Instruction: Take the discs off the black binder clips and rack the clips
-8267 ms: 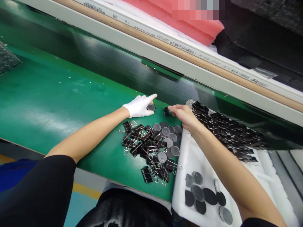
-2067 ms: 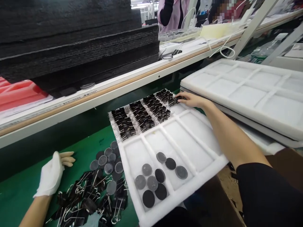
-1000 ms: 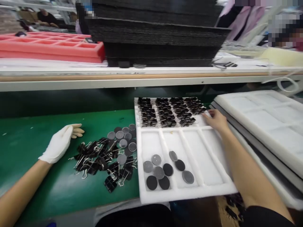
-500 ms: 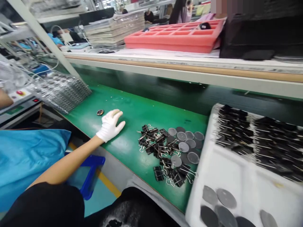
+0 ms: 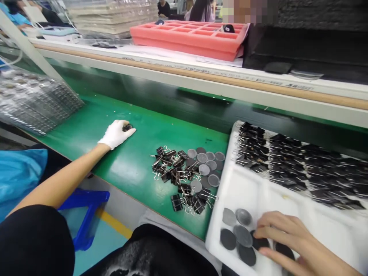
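Note:
My left hand [image 5: 115, 135], in a white glove, rests on the green mat [image 5: 120, 165]. Its thumb and fingers close round a small dark round piece [image 5: 127, 127], partly hidden by them. At the lower right, my bare right hand [image 5: 290, 237] reaches into a white foam tray [image 5: 250, 184]. Slightly blurred, its thumb and fingertips grip the edge of a black disc [image 5: 260, 242]. Several grey and black discs [image 5: 243, 235] lie beside it in the tray. Between my hands, black binder clips [image 5: 175, 168] lie in a loose heap against translucent grey discs [image 5: 202, 157].
Rows of black binder clips [image 5: 287, 157] fill the tray's far part. Stacked clear plastic trays [image 5: 43, 103] stand at the left. A white shelf edge [image 5: 172, 73] crosses above the mat, carrying a pink foam tray [image 5: 186, 42]. A blue stool frame [image 5: 89, 214] stands below.
My left hand has gone from beside the small round piece to closing round it. My right hand has come into view over the foam tray. The view has shifted to the right.

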`<control>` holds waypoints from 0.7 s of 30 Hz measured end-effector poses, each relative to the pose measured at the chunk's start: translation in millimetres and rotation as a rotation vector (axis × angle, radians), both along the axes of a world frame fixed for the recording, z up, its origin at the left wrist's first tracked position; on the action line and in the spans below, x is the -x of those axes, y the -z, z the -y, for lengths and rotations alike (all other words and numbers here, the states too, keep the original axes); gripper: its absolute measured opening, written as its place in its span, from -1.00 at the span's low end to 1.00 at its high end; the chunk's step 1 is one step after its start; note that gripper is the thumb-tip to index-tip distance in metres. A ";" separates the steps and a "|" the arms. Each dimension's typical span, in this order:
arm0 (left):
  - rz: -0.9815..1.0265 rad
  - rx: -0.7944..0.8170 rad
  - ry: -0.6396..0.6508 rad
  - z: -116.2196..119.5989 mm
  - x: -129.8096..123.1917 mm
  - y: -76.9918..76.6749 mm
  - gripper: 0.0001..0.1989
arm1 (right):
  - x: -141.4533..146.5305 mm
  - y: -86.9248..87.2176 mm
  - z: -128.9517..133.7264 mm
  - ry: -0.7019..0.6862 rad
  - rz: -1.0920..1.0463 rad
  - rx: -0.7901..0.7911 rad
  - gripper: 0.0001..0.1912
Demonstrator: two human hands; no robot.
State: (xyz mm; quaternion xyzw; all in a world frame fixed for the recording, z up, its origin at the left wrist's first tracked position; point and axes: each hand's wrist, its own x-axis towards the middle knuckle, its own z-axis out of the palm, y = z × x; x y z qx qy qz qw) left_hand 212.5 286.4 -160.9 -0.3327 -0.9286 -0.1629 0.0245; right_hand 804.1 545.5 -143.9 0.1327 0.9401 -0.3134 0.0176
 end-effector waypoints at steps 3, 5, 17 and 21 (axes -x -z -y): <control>0.038 -0.087 0.252 -62.2 -19.1 8.9 -0.15 | 13.0 -22.5 -0.5 -0.045 0.121 0.001 -0.85; 0.098 -0.113 0.470 -102.7 -36.7 10.0 -0.12 | 19.6 -35.8 -0.9 0.011 0.105 0.024 -0.83; 0.104 -0.039 0.876 -176.4 -92.8 9.9 -0.07 | 198.4 -47.9 -7.1 0.526 -0.211 0.429 -0.48; 0.066 -0.037 0.899 -172.1 -91.3 11.3 -0.17 | 283.5 -32.9 -20.9 0.563 -0.150 0.727 -0.79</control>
